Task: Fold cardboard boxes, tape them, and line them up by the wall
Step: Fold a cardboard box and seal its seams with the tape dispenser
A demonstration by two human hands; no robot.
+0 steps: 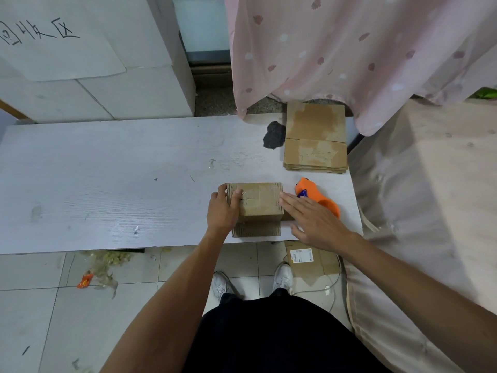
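Head view: box (259, 201) between left hand (222, 211) and right hand (314, 222)

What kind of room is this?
Probably a makeshift packing corner: a stack of flattened cardboard boxes and an orange tape dispenser lie on a worn white table, with litter on the tiled floor.

White wood-grain table (107, 170), pale tiled floor (32, 305) littered with scraps, pink spotted curtain (349, 49) behind, white cabinet (121, 98) far left bearing handwritten paper sheet (53, 55).

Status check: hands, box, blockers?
Left hand grips small brown cardboard box. Right hand open at its right edge. Orange plastic tape dispenser beside it.
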